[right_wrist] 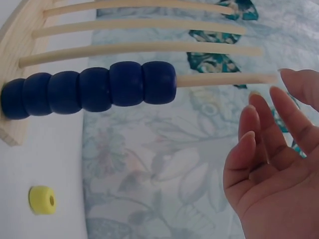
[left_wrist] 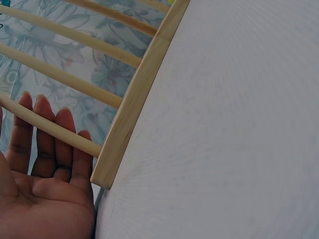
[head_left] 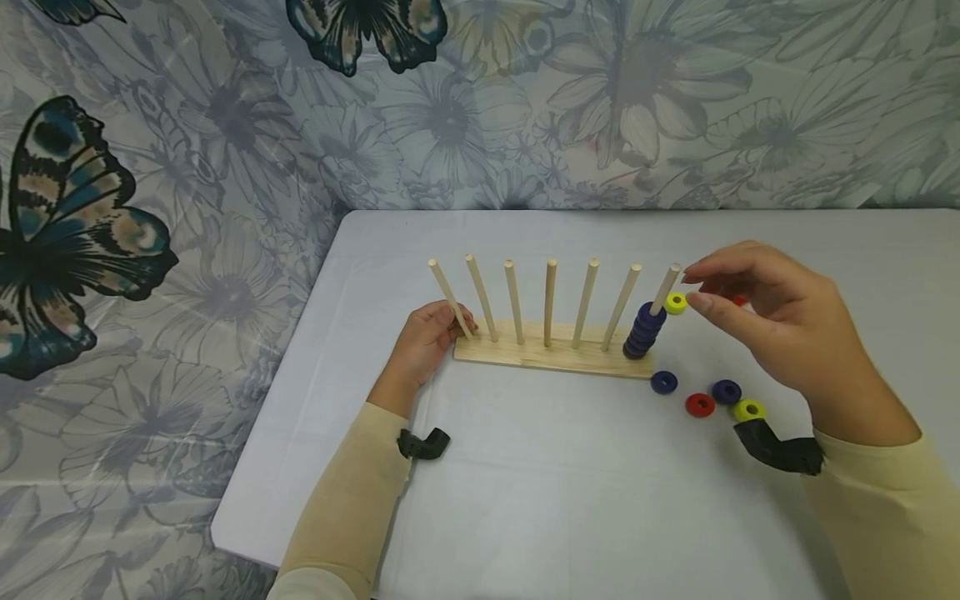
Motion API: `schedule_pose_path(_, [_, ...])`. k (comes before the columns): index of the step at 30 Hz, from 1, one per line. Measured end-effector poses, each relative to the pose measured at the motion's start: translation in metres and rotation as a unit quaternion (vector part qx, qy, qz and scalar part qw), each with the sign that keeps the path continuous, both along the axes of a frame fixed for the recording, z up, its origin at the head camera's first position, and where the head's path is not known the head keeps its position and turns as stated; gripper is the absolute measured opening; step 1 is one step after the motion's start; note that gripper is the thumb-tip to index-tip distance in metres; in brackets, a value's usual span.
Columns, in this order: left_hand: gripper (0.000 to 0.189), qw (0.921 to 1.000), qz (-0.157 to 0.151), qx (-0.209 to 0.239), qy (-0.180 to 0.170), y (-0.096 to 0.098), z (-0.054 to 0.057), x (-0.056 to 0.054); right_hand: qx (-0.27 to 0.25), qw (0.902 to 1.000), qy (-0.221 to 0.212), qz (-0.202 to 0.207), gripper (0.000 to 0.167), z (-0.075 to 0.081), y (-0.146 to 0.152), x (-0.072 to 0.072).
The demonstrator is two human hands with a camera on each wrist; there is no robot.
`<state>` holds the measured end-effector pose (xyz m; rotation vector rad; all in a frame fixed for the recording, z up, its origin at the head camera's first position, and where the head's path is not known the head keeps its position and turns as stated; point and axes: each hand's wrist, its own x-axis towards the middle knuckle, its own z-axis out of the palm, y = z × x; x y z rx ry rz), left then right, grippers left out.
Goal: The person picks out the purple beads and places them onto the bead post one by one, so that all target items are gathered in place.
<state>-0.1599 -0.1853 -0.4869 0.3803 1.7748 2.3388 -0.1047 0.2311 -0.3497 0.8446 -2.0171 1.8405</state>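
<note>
A wooden base (head_left: pixel 525 358) with a row of several upright pegs stands on the table. Blue beads (right_wrist: pixel 94 89) are stacked on its rightmost peg (head_left: pixel 665 289), whose upper part is bare. My left hand (head_left: pixel 423 340) is at the base's left end, its fairly straight fingers (left_wrist: pixel 46 129) behind the leftmost peg (left_wrist: pixel 55 128). Beside the tip of the rightmost peg is my right hand (head_left: pixel 787 329), thumb and forefinger apart and nothing between them. A yellow bead (head_left: pixel 676 303) lies behind the base's right end. A red bead (head_left: pixel 738 300) is partly hidden by the right hand.
In front of the base's right end lie loose beads: a blue one (head_left: pixel 663 382), a red one (head_left: pixel 700 406), another blue one (head_left: pixel 726 392) and a yellow one (head_left: pixel 749 410). The white table (head_left: pixel 525 500) meets a patterned wall covering (head_left: pixel 525 150) at the back.
</note>
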Motion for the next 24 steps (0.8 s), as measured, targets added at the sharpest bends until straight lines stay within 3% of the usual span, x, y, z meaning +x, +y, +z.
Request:
schedule_pose_path(14, [0.044,1.0000,-0.001,0.006,-0.001,0.001,0.001,0.000,-0.014,0.9984,-0.050,0.021,0.022,-0.016,0.020,0.008])
schedule_pose_path(24, [0.043,1.0000,0.001,0.000,-0.004,0.000,0.000,-0.001,-0.036,0.9962,-0.054,0.059,0.030,-0.034,0.036,0.009])
